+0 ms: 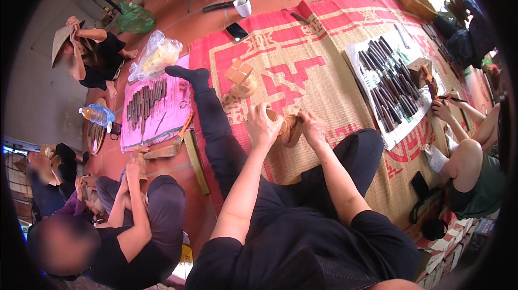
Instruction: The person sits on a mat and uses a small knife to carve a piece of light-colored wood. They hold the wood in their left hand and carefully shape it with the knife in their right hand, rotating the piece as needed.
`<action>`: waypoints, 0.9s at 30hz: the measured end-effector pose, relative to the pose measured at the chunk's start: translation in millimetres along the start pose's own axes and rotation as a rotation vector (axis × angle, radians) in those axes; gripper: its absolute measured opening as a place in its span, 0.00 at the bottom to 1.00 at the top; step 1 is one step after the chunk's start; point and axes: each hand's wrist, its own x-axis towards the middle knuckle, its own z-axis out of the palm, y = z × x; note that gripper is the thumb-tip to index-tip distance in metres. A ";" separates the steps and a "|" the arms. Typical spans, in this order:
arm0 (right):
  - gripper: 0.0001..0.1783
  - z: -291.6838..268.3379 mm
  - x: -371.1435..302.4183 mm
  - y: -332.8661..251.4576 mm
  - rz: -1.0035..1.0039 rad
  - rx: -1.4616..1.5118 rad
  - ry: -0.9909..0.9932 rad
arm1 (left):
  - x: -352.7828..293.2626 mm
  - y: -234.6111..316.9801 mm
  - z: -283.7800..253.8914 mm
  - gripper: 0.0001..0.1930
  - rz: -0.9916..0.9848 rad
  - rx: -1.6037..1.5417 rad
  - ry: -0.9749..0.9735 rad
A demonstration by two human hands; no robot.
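I sit on a patterned mat with both hands in front of me around a light-brown wooden piece (pixel 291 131) with rounded, carved-looking shapes. On its left side, my left hand (pixel 263 125) is closed, with a flat edge of wood showing by the fingertips. My right hand (pixel 312 127) grips the right side with fingers bent over it. The fingers hide part of the piece, so its full form cannot be made out. Just beyond my left hand stands another wooden piece (pixel 244 86), with a square, grooved block on top and a rounded lower part.
Many dark carving tools lie on a white sheet (pixel 389 124) at right, and more on a pink cloth (pixel 127 138) at left. A mallet (pixel 164 151), a phone (pixel 236 32) and a white cup (pixel 243 7) lie around. Other people work on both sides; one holds a carving (pixel 430 82).
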 end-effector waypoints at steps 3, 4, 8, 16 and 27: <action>0.14 -9.7 4.8 -3.6 0.076 0.096 0.041 | -5.1 -2.6 -4.5 0.24 -0.007 -0.003 -0.005; 0.14 -13.4 2.4 -7.7 0.048 0.100 0.008 | -9.2 -2.9 -4.9 0.24 -0.016 -0.008 -0.007; 0.15 9.9 -15.8 -12.5 0.068 0.202 -0.055 | -9.6 -0.3 -1.3 0.23 0.015 -0.039 0.011; 0.16 12.2 -15.5 -18.6 0.035 0.225 0.031 | -2.5 -3.4 3.6 0.21 0.060 -0.065 0.044; 0.14 4.1 -0.2 27.1 0.268 -0.034 -0.166 | -9.7 7.2 -0.1 0.21 0.051 -0.023 0.017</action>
